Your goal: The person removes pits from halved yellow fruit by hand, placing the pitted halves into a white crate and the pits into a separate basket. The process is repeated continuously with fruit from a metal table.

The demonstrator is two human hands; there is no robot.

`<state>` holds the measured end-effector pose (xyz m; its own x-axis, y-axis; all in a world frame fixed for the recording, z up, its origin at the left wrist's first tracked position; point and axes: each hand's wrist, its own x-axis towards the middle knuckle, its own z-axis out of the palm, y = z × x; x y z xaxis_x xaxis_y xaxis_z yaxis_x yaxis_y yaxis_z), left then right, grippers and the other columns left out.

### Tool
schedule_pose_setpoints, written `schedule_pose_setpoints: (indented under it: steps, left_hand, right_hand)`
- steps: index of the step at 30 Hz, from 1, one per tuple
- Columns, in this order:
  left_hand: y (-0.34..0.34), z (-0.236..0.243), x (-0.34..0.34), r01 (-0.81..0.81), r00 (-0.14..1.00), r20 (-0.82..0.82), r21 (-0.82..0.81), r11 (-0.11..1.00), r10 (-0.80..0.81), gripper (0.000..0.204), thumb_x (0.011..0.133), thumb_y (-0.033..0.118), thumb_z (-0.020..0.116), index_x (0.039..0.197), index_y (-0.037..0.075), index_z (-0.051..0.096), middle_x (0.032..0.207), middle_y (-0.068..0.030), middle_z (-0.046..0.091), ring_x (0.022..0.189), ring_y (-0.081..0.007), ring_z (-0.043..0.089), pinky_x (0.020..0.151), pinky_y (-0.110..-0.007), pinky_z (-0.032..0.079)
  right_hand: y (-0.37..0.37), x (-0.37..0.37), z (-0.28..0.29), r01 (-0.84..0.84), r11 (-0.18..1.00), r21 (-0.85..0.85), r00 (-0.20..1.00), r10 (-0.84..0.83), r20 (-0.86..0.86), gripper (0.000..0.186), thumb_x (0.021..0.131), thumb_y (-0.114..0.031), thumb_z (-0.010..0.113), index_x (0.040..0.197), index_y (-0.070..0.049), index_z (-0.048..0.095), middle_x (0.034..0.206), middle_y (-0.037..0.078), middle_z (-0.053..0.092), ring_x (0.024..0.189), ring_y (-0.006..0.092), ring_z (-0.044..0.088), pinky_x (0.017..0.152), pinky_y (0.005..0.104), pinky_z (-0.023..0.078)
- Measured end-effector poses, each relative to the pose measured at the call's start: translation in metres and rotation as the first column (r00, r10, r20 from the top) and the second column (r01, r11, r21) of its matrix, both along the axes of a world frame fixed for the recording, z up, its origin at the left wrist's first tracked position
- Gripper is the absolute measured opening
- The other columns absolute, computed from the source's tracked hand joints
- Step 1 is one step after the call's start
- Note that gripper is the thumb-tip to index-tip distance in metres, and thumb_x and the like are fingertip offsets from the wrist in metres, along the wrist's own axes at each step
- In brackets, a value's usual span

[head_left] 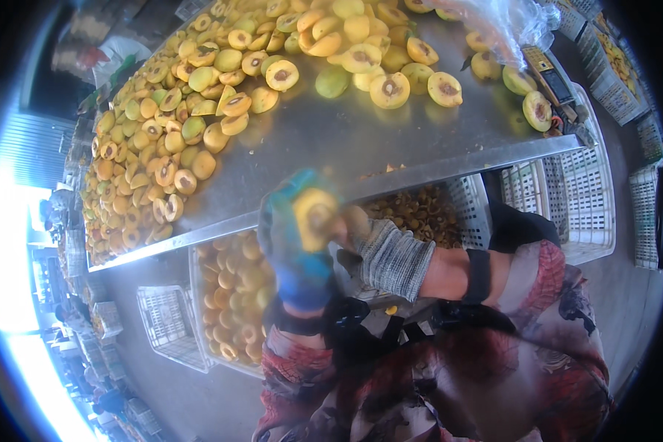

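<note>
My left hand (278, 239), in a blue-green glove, is wrapped round a halved yellow peach (313, 214) in front of the metal table's (331, 151) near edge. The peach's cut face is turned up, and a brownish centre shows, blurred by motion. My right hand (365, 234) wears a grey knit cuff with the fingertips bare. Its fingers are closed together against the right side of the peach; whatever they grip is hidden by blur. Heaps of peach halves (191, 129) cover the table's left and far parts, many with brown centres showing.
Below the edge, one crate (194, 272) holds peach halves; another (473, 206) holds brown pits or scraps. A white crate (162, 313) stands on the floor at left, more (593, 177) at right. Clear plastic film (512, 29) and a yellow device (549, 77) lie at the table's right.
</note>
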<state>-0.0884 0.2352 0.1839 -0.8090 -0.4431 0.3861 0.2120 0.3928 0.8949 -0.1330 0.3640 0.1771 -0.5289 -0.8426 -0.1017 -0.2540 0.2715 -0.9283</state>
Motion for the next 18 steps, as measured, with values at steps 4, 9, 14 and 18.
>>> schedule_pose_setpoints:
  steps: [4,9,14,18]
  left_hand:
    - [-0.005,0.003,0.001,0.117,0.985,0.094,0.230,0.966,-0.142,0.039,0.096,0.029,0.043,0.115,-0.005,0.048,0.103,-0.0147,0.059,0.088,-0.0212,0.060,0.081,-0.033,0.050]
    - [0.002,0.006,-0.007,0.078,0.986,0.108,0.368,0.927,-0.126,0.043,0.097,0.033,0.044,0.117,-0.004,0.050,0.109,-0.0154,0.058,0.092,-0.0231,0.060,0.080,-0.033,0.051]
    - [0.015,0.012,-0.011,0.107,0.994,-0.082,0.708,0.698,-0.070,0.042,0.091,0.019,0.057,0.125,-0.001,0.046,0.107,-0.0145,0.058,0.091,-0.0211,0.059,0.078,-0.031,0.052]
    - [0.011,0.011,-0.008,0.225,0.973,-0.194,0.644,0.731,-0.129,0.030,0.090,0.010,0.057,0.117,-0.002,0.053,0.107,-0.0154,0.059,0.092,-0.0220,0.061,0.081,-0.032,0.052]
  right_hand:
    - [-0.002,0.006,-0.010,0.016,1.000,0.014,0.991,-0.014,-0.133,0.038,0.081,-0.018,0.062,0.112,-0.004,0.045,0.088,0.019,0.058,0.080,0.0364,0.059,0.067,0.0412,0.046]
    - [0.002,-0.003,-0.006,0.071,0.997,0.015,0.996,-0.072,0.048,0.036,0.084,-0.020,0.060,0.112,-0.003,0.046,0.090,0.021,0.058,0.087,0.0390,0.058,0.070,0.0415,0.047]
    - [0.001,-0.013,-0.009,0.062,0.960,-0.274,0.967,-0.126,-0.221,0.037,0.078,-0.014,0.065,0.106,-0.004,0.044,0.089,0.017,0.053,0.077,0.0342,0.058,0.061,0.0382,0.047]
    - [-0.003,-0.008,-0.015,-0.039,0.943,-0.331,0.844,-0.146,-0.515,0.046,0.074,-0.012,0.069,0.111,-0.004,0.043,0.095,0.015,0.052,0.084,0.0278,0.057,0.066,0.0353,0.048]
